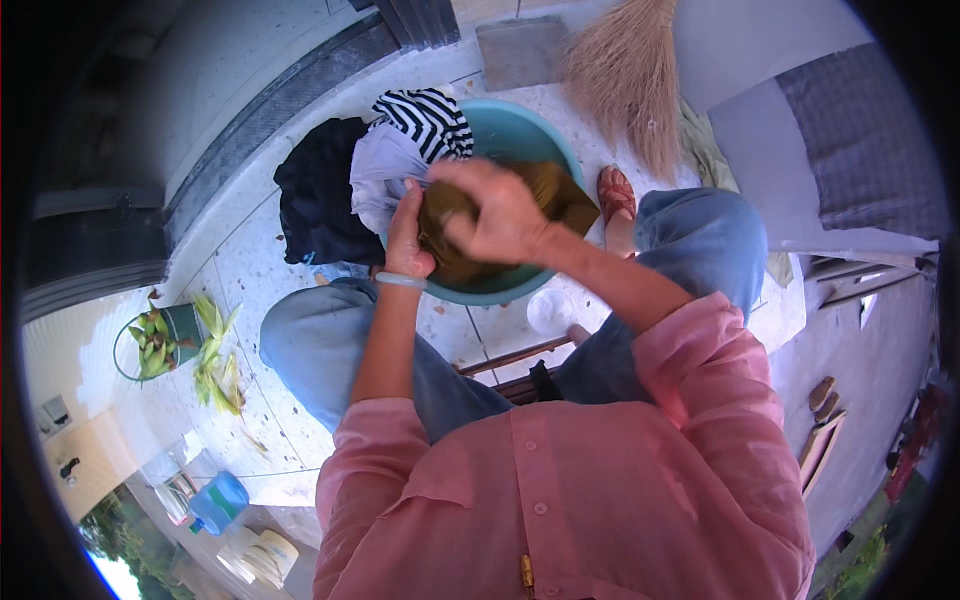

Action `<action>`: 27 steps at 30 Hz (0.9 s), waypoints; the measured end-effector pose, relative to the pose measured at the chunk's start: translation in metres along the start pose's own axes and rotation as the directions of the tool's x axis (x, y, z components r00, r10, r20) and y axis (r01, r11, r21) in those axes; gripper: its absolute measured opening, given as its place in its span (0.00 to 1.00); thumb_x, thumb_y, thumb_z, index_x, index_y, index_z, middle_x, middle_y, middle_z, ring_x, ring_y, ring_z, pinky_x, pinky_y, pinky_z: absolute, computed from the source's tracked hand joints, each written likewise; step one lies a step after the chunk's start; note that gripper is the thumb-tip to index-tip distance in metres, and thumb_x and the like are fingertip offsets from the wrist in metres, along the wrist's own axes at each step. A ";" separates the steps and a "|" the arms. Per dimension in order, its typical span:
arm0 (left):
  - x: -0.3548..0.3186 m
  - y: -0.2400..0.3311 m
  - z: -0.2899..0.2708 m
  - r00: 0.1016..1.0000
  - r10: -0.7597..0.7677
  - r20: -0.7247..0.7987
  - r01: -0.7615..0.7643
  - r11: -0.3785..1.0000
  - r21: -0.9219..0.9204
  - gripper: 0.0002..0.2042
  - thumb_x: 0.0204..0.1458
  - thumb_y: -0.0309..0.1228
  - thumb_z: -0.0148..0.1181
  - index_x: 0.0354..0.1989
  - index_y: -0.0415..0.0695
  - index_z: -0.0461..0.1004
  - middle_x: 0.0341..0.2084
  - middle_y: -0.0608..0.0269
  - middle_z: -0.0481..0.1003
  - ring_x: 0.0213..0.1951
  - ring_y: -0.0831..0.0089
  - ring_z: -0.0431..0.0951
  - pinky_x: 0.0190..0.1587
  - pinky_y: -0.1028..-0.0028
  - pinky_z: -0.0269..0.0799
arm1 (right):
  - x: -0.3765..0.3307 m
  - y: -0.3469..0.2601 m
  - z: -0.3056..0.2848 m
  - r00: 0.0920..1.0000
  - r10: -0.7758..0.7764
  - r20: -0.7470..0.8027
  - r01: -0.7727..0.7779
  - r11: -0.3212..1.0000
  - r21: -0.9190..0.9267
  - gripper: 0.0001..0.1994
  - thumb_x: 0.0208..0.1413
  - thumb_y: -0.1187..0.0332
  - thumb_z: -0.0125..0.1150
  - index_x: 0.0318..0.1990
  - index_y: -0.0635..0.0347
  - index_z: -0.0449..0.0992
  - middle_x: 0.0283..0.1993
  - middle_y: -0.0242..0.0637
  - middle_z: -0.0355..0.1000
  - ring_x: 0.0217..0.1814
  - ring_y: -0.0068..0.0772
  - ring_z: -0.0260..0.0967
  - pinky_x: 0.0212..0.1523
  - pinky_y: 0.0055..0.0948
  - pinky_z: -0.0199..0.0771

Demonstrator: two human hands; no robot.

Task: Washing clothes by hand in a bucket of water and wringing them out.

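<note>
A teal basin (562,135) stands on the floor between my knees. Olive-brown cloth (565,200) lies bunched in it and over its right rim. My left hand (408,238), thumb up, is closed on the left end of this cloth. Across the cloth from it is my right hand (495,212), its fingers bent and smeared by motion, so its grip cannot be made out. At the basin's left rim are a black-and-white striped cloth (428,120) and a pale lavender cloth (385,165). Black cloth (320,195) spreads out beyond them.
A straw broom (625,85) leans at the far right, near a grey slab (522,52). A small clear bowl (550,312) sits by the near rim. To the left are a green bucket (186,328), leafy scraps (218,360) and a blue water jug (220,503).
</note>
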State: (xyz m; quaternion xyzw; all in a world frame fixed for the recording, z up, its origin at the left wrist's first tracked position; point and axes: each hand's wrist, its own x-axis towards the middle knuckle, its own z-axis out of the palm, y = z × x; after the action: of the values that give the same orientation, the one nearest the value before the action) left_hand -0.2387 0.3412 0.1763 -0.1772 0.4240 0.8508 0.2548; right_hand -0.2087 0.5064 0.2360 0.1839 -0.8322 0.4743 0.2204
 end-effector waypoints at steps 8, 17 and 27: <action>0.005 -0.043 0.032 0.942 -0.185 -0.279 0.206 0.977 0.048 0.15 0.56 0.39 0.51 0.42 0.40 0.71 0.36 0.58 0.74 0.38 0.68 0.76 0.40 0.68 0.73 | -0.017 0.035 0.032 0.843 0.533 0.077 -0.507 0.833 -0.221 0.20 0.58 0.58 0.46 0.22 0.63 0.74 0.25 0.58 0.70 0.29 0.58 0.70 0.31 0.49 0.72; 0.029 -0.038 -0.027 0.964 -0.137 0.227 0.131 0.990 0.041 0.16 0.55 0.41 0.52 0.39 0.39 0.73 0.36 0.59 0.74 0.37 0.71 0.75 0.37 0.70 0.72 | -0.018 -0.001 0.044 0.926 0.360 0.116 -0.345 0.930 -0.128 0.20 0.57 0.59 0.46 0.20 0.64 0.73 0.23 0.51 0.71 0.26 0.59 0.69 0.31 0.47 0.72; -0.031 0.014 0.034 0.979 -0.155 -0.134 0.158 0.987 0.013 0.20 0.55 0.46 0.54 0.42 0.39 0.71 0.36 0.60 0.75 0.38 0.69 0.76 0.42 0.70 0.72 | 0.007 0.095 -0.016 0.584 0.310 0.751 -0.807 0.325 0.493 0.40 0.49 0.47 0.62 0.63 0.61 0.52 0.60 0.41 0.58 0.60 0.33 0.58 0.60 0.33 0.58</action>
State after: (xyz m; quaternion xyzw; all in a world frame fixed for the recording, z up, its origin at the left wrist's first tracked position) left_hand -0.2252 0.3524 0.2209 -0.2632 0.4346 0.8094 0.2945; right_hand -0.2604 0.5652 0.1800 0.0677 -0.5506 0.7698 -0.3158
